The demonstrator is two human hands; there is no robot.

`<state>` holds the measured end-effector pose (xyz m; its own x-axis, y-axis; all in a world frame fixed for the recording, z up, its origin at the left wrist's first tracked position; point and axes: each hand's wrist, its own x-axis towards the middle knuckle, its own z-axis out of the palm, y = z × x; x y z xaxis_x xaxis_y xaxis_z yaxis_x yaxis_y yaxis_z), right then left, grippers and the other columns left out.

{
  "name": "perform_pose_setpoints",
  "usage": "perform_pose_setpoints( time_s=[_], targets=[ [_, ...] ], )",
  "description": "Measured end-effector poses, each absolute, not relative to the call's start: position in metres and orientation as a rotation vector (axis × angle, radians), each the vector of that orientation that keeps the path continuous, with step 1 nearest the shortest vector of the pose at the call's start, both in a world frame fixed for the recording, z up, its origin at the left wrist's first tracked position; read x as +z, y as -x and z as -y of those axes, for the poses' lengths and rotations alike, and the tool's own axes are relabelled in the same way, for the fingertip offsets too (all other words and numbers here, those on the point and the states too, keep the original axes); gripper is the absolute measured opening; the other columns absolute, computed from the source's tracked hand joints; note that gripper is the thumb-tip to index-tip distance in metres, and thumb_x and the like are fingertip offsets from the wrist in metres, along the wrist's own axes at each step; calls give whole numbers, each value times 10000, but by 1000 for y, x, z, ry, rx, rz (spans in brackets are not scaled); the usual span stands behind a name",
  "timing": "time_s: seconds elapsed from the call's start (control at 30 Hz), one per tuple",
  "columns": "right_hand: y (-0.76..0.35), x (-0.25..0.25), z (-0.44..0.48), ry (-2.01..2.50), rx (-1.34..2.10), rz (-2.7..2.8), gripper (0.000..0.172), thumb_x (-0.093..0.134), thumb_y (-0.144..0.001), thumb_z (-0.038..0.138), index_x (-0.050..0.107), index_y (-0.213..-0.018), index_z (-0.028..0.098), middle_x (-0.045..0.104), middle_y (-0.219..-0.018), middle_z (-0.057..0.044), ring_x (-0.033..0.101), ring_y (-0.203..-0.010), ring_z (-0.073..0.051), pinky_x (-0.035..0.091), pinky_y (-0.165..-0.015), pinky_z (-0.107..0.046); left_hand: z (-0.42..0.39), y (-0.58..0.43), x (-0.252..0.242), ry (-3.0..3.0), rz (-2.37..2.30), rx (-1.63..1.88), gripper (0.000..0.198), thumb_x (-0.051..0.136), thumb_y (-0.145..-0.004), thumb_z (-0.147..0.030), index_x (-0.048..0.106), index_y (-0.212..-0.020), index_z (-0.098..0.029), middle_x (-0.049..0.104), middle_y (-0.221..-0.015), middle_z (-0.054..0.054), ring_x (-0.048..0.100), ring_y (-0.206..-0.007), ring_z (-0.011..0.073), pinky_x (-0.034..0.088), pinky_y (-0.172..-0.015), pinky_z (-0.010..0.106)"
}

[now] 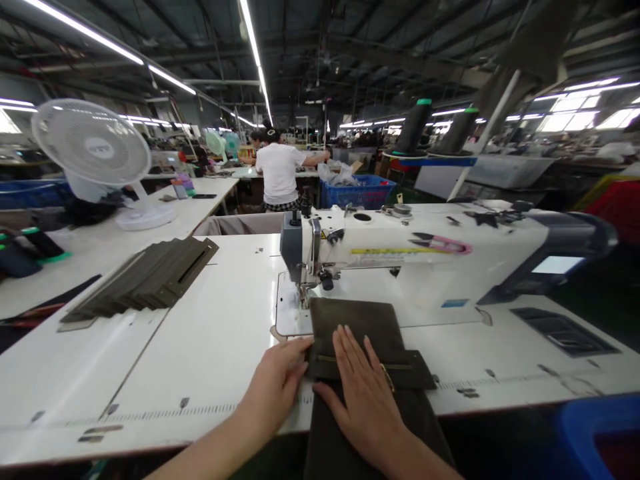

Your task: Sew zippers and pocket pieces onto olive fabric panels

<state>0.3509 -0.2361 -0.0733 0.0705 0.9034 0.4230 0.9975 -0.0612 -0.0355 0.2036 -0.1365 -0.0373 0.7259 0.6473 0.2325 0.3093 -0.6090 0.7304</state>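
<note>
With the two hands as the clock's centre, a dark cloth (375, 437) hangs over the table's near edge at 6 o'clock, under the right wrist. The right hand (363, 393) lies flat, fingers stretched out, on the olive workpiece (359, 317) and its crosswise strip (423, 375), which bears a yellowish line. The left hand (281, 373) has bent fingers at the workpiece's left edge (I cannot tell whether thumb and fingertips pinch it). The workpiece lies on the white table (220, 360), its top left corner just beside the presser foot (303, 298) at about 11.

Beyond, the sewing machine (380, 247) spans 11 to 2 o'clock, with pink-handled snips (447, 245) on its arm between 1 and 2 and a lit screen (557, 265) at 2. Near 10, a fanned stack of olive panels (150, 277) rests on the table.

Farther off, a white fan (95, 143) stands at 10 and dark thread cones (416, 130) at 1. Past them, a blue basket (356, 195) sits near 12, and a co-worker in a white top (280, 173) stands between 11 and 12, back turned.
</note>
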Motion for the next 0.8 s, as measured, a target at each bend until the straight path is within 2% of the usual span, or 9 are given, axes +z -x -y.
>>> perform_pose_setpoints(
  time_s=[0.07,0.17,0.23,0.33,0.5,0.6,0.7,0.8],
  targets=[
    [-347,-74,240,2010,-408,1910,641,412,-864,436,297,-1343,25,335,-1386,-149,262,-1298,-272,284,-1021,-501,139,-203,-32,-1919,-791,621,385,512,-758,-87,542,-1129,-188,638,-1066,81,597,-983,220,463,-902,413],
    [-341,-76,246,1969,-420,1898,613,422,-864,390,283,-1350,42,347,-1382,-142,266,-1297,-263,284,-1023,-493,144,-203,-25,-1464,-892,564,428,634,-711,-157,508,-1120,-147,610,-1052,99,645,-789,187,542,-732,346],
    [-337,-77,249,1943,-441,1884,607,428,-862,371,279,-1349,41,362,-1373,-146,275,-1293,-266,282,-1020,-498,148,-202,-23,-1226,-950,548,483,714,-662,-202,501,-1087,-116,601,-1017,118,642,-738,182,548,-640,307],
    [-332,-77,253,1905,-458,1895,589,438,-849,312,278,-1344,34,376,-1363,-152,296,-1282,-272,284,-1011,-508,150,-199,-23,-1021,-1020,535,541,780,-600,-219,489,-1034,-80,633,-843,108,635,-694,192,538,-601,303],
    [-322,-79,255,1863,-469,1934,600,435,-799,197,257,-1353,52,388,-1359,-139,314,-1274,-271,264,-1013,-515,148,-192,-30,-1012,-1034,563,621,836,-479,-173,498,-998,-116,626,-761,45,626,-684,181,516,-606,292],
    [-312,-79,253,1829,-496,1939,661,437,-770,164,199,-1377,52,407,-1345,-144,339,-1259,-279,267,-1004,-519,152,-184,-33,-1111,-1005,559,616,830,-444,-147,522,-978,-142,605,-725,0,599,-628,139,483,-582,252],
    [-298,-76,251,1714,-558,1982,697,445,-791,225,148,-1394,40,434,-1320,-164,379,-1230,-301,292,-978,-521,155,-169,-30,-1226,-973,609,571,795,-464,-128,545,-977,-143,574,-713,-29,496,-512,56,430,-535,201],
    [-286,-74,247,1501,-660,2038,714,456,-812,347,181,-1390,31,480,-1273,-183,431,-1186,-320,312,-961,-505,145,-138,-18,-1356,-968,703,523,756,-498,-134,573,-987,-145,569,-765,-20,405,-477,24,383,-486,177]
  ],
)
